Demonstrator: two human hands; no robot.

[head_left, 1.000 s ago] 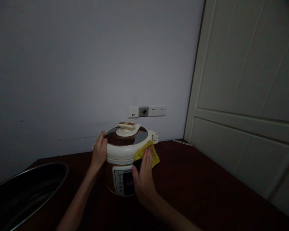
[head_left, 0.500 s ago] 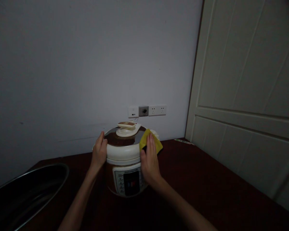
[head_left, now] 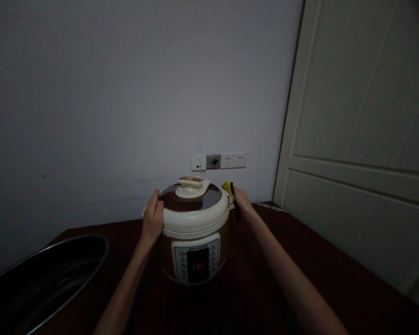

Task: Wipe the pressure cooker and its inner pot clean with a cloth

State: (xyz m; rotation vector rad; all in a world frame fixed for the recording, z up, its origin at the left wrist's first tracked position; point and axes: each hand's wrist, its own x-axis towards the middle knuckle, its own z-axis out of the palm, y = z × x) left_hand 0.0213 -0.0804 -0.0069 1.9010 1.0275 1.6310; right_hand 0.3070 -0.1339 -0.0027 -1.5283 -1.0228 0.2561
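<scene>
An electric pressure cooker [head_left: 194, 223], cream and brown with a dark glossy lid top, stands upright on the dark red tabletop [head_left: 265, 260]. Its lid handle [head_left: 190, 182] is on top, and the control panel [head_left: 197, 264] faces me. My left hand [head_left: 153, 222] grips the left side of the lid's rim, fingers round the edge. At the cooker's back right, my right hand [head_left: 242, 200] is closed on a yellow cloth [head_left: 227, 187] with a dark edge, held against the rim. Most of that hand's fingers are hidden behind the cloth.
A large dark oval basin [head_left: 103, 251] with a shiny rim sits at the lower left. Wall sockets [head_left: 233, 161] are behind the cooker. A thin patterned strip [head_left: 271, 207] lies near the back edge, and a white panelled door [head_left: 356, 139] stands at the right.
My right hand has moved with the cloth from the lid's front right side round to the back right. My left hand stays on the rim. The view has shifted slightly.
</scene>
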